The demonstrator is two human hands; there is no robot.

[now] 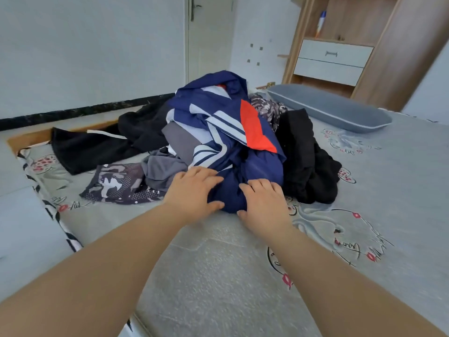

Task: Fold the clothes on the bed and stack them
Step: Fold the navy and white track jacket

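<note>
Both the left hand (pixel 192 190) and right hand (pixel 263 205) rest flat, fingers spread, gripping nothing, on the navy striped jacket (pixel 218 122); lifting it risks toppling the unfolded heap toward the bed's (pixel 194 276) left edge.

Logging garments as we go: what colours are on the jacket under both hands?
Navy jacket with white stripes and an orange-red panel; head view shows it.

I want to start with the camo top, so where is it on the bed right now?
In the head view, the camo top lies flat at the pile's left front edge, just left of the left hand and below the grey garment.
</note>
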